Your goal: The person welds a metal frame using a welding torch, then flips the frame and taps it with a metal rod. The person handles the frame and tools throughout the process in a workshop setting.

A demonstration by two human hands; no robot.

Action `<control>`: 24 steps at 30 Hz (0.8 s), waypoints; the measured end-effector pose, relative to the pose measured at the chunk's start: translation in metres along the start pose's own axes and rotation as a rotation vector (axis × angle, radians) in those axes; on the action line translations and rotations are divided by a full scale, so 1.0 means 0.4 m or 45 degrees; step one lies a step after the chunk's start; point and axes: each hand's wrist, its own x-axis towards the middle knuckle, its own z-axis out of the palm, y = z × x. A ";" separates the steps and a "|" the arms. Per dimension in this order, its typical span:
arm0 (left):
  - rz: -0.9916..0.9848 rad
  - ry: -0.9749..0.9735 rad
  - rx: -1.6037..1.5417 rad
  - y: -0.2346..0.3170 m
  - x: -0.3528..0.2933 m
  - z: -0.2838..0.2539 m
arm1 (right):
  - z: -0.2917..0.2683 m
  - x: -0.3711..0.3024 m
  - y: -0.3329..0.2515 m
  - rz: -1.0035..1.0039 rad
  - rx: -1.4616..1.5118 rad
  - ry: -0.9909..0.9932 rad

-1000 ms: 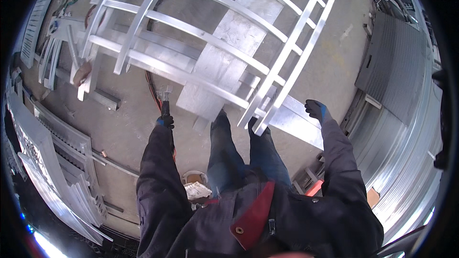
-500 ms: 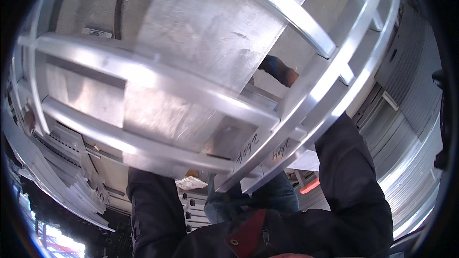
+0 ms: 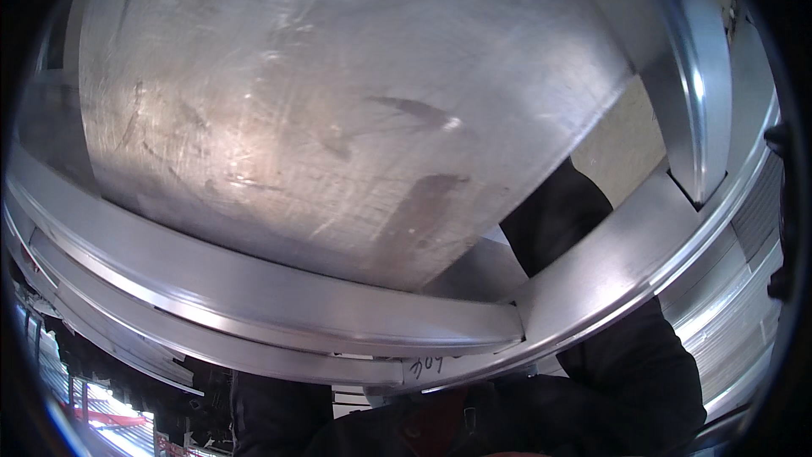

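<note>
Cannot see the left hand or the right hand. Cannot tell how wide or tight the fingers are, nor about anything held or touched. Can see just the dark sleeves leading to them: the right sleeve [image 3: 634, 372] under a shiny metal frame [image 3: 609, 245], showing again through a gap, then lost behind a plate; the left sleeve [image 3: 279, 415] cut off much sooner by the frame.

Biggest of all, see that grey plate [image 3: 338, 101], scratched and smeared, spread out ahead of the left sleeve. Next, see the frame's long bar [image 3: 279, 288], curving across in front of the left sleeve, with another bar [image 3: 296, 364] just beside it, nearer to the body. To the right of the right arm, see a crossbar [image 3: 702, 93].

Around the right arm, see little room: only a gap between plate edge and frame, with bare floor [image 3: 622, 140] past the arm. Farther right of that arm, see shiny ridged sheets [image 3: 715, 305].

Find the frame above both arms, covering part of each. Last and smallest, see a dark pen mark [image 3: 431, 365] on it, between the sleeves.
</note>
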 end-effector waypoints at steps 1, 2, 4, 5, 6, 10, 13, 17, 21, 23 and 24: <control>0.007 0.006 -0.011 0.000 0.000 0.000 | 0.001 0.007 -0.002 0.000 0.004 0.009; 0.018 0.011 -0.022 0.000 0.000 0.000 | 0.005 0.016 -0.008 -0.005 0.000 0.024; 0.036 0.025 -0.041 0.001 -0.002 0.000 | 0.005 0.034 -0.015 -0.006 0.018 0.041; 0.045 0.030 -0.051 0.003 -0.003 -0.001 | 0.003 0.042 -0.016 -0.001 0.030 0.051; 0.052 0.037 -0.063 0.004 -0.005 -0.002 | 0.002 0.050 -0.017 -0.001 0.048 0.058; 0.116 0.081 -0.100 0.018 -0.039 -0.020 | -0.014 0.082 -0.009 0.008 0.172 0.105; 0.176 0.136 -0.139 0.036 -0.110 -0.056 | -0.043 0.100 0.006 0.023 0.380 0.133; 0.280 0.229 -0.187 0.069 -0.277 -0.133 | -0.145 0.112 0.048 0.074 0.930 0.198; 0.390 0.317 -0.234 0.104 -0.505 -0.209 | -0.328 0.082 0.141 0.100 1.536 0.292; 0.409 0.357 -0.245 0.116 -0.659 -0.241 | -0.425 0.051 0.200 0.089 1.785 0.357; 0.413 0.364 -0.247 0.120 -0.741 -0.248 | -0.482 0.013 0.238 0.077 1.891 0.404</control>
